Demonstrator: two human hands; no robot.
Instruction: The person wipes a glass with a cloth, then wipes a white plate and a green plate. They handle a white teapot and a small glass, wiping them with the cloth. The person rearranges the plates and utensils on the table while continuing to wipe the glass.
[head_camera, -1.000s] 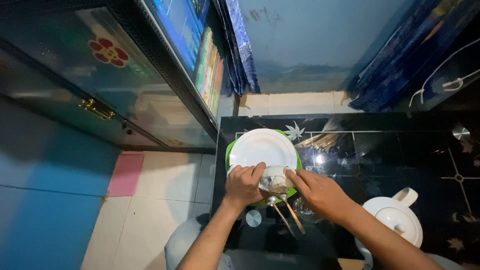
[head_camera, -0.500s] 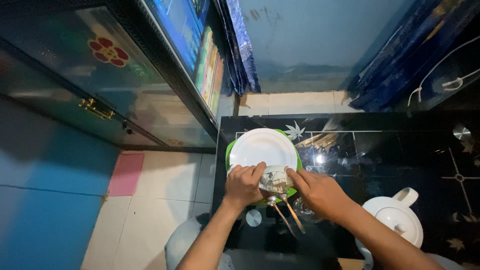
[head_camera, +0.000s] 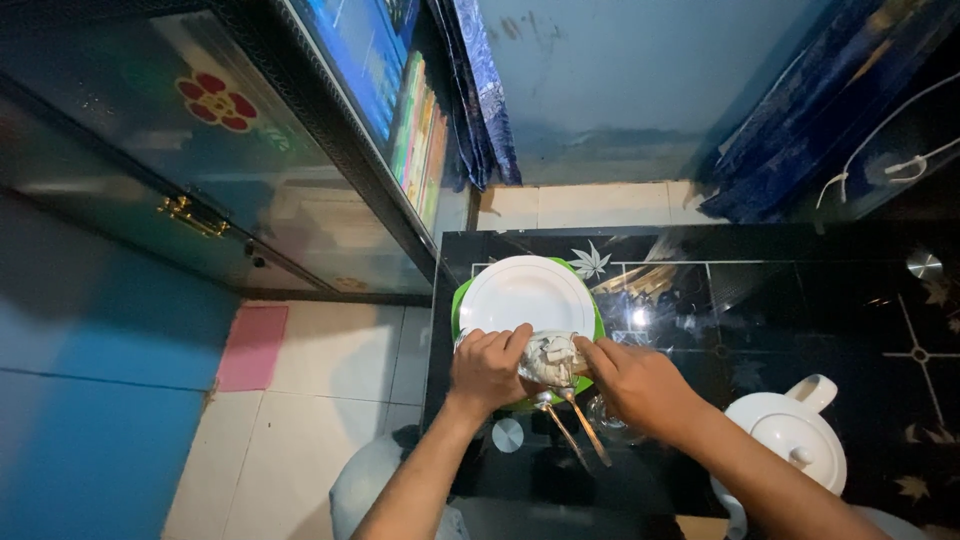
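Both hands at near edge of white plate (head_camera: 524, 293), closed on one small pale object between them: looks like a glass or cup (head_camera: 551, 360) with crumpled white cloth or paper around or inside it; cannot tell which. Left hand (head_camera: 487, 368) clenched on its left side, fingers curled over the top. Right hand (head_camera: 634, 383) gripping its right side, thumb and forefinger pinching at the rim.

Progress, as judged: wiping or wrapping of the cup underway, not finished; cup not yet set down, held just above the plate's near rim and the green tray or mat (head_camera: 458, 300) under the plate.

Containers:
- White plate: nothing on it, sitting on the green piece.
- Cup: contents unclear, pale material visible only.
- White teapot (head_camera: 795, 436): lid on, contents hidden, well apart to the right on the dark glossy surface (head_camera: 780, 320).
- Clear glass item (head_camera: 606, 415) under right wrist: too obscured to judge.

Two metal spoons (head_camera: 575, 430) lying side by side just below the cup, handles pointing toward the body, untouched by either hand.

Off the surface: glass-fronted cabinet (head_camera: 250, 170) at left, blue curtain (head_camera: 480, 90) beyond, tiled floor (head_camera: 320, 370).
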